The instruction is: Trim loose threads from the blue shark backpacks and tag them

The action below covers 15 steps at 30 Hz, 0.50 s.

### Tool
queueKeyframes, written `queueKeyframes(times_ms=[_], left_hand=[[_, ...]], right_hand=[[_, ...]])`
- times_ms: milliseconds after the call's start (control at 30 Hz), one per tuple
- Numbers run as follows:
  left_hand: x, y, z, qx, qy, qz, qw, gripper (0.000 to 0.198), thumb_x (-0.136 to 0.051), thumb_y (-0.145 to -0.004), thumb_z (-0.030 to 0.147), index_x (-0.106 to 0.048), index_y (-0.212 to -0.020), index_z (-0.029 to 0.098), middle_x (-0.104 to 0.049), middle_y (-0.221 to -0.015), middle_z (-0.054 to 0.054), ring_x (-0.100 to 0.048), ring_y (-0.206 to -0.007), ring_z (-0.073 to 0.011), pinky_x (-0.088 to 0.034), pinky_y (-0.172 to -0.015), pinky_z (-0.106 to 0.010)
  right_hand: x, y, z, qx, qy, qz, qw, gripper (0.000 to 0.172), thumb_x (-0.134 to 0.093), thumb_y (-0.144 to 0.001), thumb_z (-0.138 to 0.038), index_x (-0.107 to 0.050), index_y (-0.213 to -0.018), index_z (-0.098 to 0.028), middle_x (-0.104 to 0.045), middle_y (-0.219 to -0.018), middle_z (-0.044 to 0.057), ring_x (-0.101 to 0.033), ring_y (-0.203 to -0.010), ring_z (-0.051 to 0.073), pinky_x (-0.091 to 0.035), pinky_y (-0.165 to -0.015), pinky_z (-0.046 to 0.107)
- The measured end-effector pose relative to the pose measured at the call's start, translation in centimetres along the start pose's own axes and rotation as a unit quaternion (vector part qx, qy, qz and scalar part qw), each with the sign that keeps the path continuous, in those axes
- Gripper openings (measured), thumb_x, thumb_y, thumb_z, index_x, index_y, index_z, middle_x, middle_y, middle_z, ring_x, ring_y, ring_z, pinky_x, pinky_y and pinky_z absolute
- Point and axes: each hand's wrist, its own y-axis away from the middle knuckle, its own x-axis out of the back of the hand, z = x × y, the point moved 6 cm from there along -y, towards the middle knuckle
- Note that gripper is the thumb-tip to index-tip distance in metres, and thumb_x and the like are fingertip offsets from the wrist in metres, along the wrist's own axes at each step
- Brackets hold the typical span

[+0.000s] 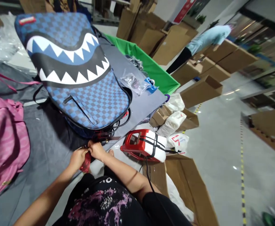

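Both my hands meet at the table's near edge, just below a blue checkered backpack (87, 103) with a shark-mouth print. My left hand (77, 160) is closed on a red patterned strip (86, 163) that hangs down under its fingers. Pressed close beside it, my right hand (96, 150) has its fingers pinched together; what lies between them is hidden. A dark strap and thin black cords (118, 124) show beyond the right hand, by the backpack's lower end. The backpack lies on the grey-covered table (45, 141), apart from both hands.
A pink bag (5, 141) lies on the left. At right are a red stool (134, 142) with a white strapped pad, an open cardboard box (189, 179) and white plastic bags (172, 122). A green bin (149, 62) stands behind; a person (205, 39) bends over cartons.
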Motion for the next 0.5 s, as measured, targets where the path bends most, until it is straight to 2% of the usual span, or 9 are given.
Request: queueKeyframes(times_ms=[67,133,267,400,500], left_hand=[[-0.1,-0.2,-0.6,0.039,-0.009,0.010,0.999,0.033,-0.044,-0.096,0.034,-0.074,-0.104,0.023,-0.077,-0.105,-0.010,-0.072,-0.099,-0.0280,-0.053,-0.083,-0.035],[-0.3,-0.5,-0.8,0.050,-0.022,0.017,0.998,0.035,-0.048,-0.094,0.036,-0.072,-0.109,0.016,-0.076,-0.101,-0.015,-0.072,-0.097,-0.0308,-0.052,-0.080,-0.035],[-1.0,-0.6,-0.6,0.010,0.035,0.016,0.999,0.034,-0.043,-0.098,0.029,-0.070,-0.116,0.020,-0.074,-0.116,-0.008,-0.069,-0.108,-0.0216,-0.049,-0.090,-0.027],[-0.9,0.0,-0.4,0.062,0.011,0.045,0.997,0.031,-0.047,-0.096,0.033,-0.073,-0.102,0.017,-0.076,-0.104,-0.012,-0.070,-0.100,-0.0289,-0.050,-0.082,-0.033],[-0.7,0.6,0.8,0.077,-0.007,0.046,0.996,0.029,-0.047,-0.096,0.030,-0.071,-0.110,0.018,-0.075,-0.108,-0.011,-0.070,-0.101,-0.0263,-0.049,-0.081,-0.030]], right_hand=[[-0.1,-0.1,0.1,-0.003,-0.021,0.005,1.000,0.016,-0.054,-0.089,-0.016,-0.059,-0.103,-0.020,-0.072,-0.092,0.005,-0.066,-0.082,0.019,-0.040,-0.070,0.026],[-0.1,-0.1,0.3,-0.005,-0.039,0.009,0.999,0.015,-0.053,-0.090,-0.016,-0.059,-0.103,-0.021,-0.071,-0.093,0.004,-0.066,-0.082,0.018,-0.039,-0.070,0.025],[-0.1,-0.1,0.6,0.003,-0.059,0.009,0.998,0.016,-0.052,-0.091,-0.016,-0.058,-0.105,-0.021,-0.070,-0.093,0.003,-0.065,-0.083,0.017,-0.039,-0.069,0.024],[-0.4,0.1,0.8,0.032,-0.062,-0.012,0.997,0.019,-0.053,-0.090,-0.015,-0.058,-0.107,-0.020,-0.071,-0.092,0.005,-0.067,-0.082,0.017,-0.039,-0.065,0.023],[-0.5,0.1,0.9,0.059,-0.060,-0.028,0.996,0.021,-0.053,-0.090,-0.016,-0.058,-0.110,-0.018,-0.072,-0.094,0.007,-0.068,-0.084,0.020,-0.040,-0.066,0.025]])
